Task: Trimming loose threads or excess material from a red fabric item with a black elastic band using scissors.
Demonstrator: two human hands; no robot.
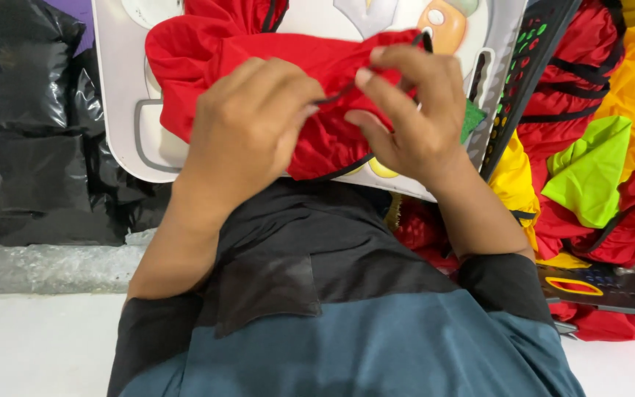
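Red fabric pouch (pixel 259 59) lies on our white printed board (pixel 123 110); both our left hand (pixel 248 129) and right hand (pixel 413 110) have fingers pinching its thin black drawstring (pixel 343 90).

Sewing workshop: heaped coloured fabric pieces (pixel 597 147), black plastic bags (pixel 23 125).

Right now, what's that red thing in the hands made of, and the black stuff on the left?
The red cloth looks like thin, smooth synthetic fabric: it gathers in soft folds with a slight sheen. The black sheet looks like plastic film: crinkled and glossy, with sharp highlights. Both are guesses from looks alone.
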